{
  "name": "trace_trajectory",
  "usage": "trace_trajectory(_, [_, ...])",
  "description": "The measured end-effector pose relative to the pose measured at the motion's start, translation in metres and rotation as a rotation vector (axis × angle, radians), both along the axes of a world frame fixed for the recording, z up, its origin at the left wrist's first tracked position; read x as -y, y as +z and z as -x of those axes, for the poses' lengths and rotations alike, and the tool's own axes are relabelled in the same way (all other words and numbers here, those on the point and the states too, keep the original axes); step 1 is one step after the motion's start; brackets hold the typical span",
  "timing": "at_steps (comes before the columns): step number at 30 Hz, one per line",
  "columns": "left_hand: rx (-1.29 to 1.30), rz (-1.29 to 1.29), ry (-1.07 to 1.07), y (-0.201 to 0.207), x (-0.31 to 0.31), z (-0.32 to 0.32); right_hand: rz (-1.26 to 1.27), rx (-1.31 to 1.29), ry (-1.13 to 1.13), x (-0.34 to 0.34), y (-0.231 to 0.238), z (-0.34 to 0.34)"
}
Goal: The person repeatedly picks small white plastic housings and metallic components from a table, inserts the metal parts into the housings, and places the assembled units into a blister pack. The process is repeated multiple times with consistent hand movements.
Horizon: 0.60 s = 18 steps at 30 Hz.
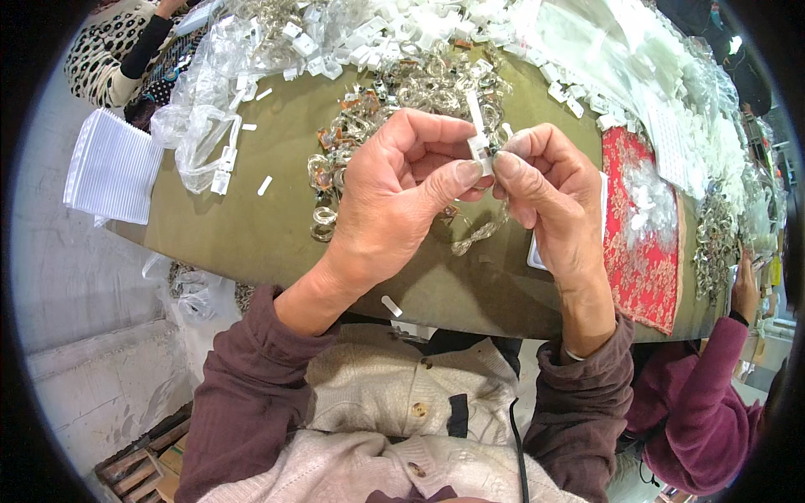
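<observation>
Above the table's near part, my two hands meet fingertip to fingertip. My left hand pinches a small white plastic case between thumb and bent fingers, and a narrow white strip sticks up from it. My right hand is closed in a pinch at the case's right side, where a small dark part shows between the fingertips. Just below the hands hangs or lies a bundle of thin, clear-coated wire; whether it joins the held case is hidden by the fingers.
Coiled wire bundles pile up beyond my hands, with white plastic cases and clear bags behind. Loose white strips lie leftward. A red patterned cloth lies right. Other people sit at left and right.
</observation>
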<state>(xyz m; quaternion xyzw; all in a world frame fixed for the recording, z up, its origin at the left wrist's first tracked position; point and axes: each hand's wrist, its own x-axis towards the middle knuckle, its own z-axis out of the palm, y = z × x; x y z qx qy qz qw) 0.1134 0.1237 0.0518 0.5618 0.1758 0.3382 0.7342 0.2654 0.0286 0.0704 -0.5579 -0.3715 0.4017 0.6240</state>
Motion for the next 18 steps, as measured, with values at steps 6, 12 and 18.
trace_trajectory(6, [-0.014,-0.013,0.010,-0.001,0.003,0.001,0.060,0.111,0.025,0.003,0.008,0.004])
trace_trajectory(12, [-0.004,-0.045,0.112,-0.002,0.007,-0.002,-0.063,0.068,-0.034,0.000,0.002,0.017])
trace_trajectory(18, [-0.082,-0.171,0.159,0.001,0.007,-0.003,0.039,0.364,-0.068,0.000,-0.007,0.013])
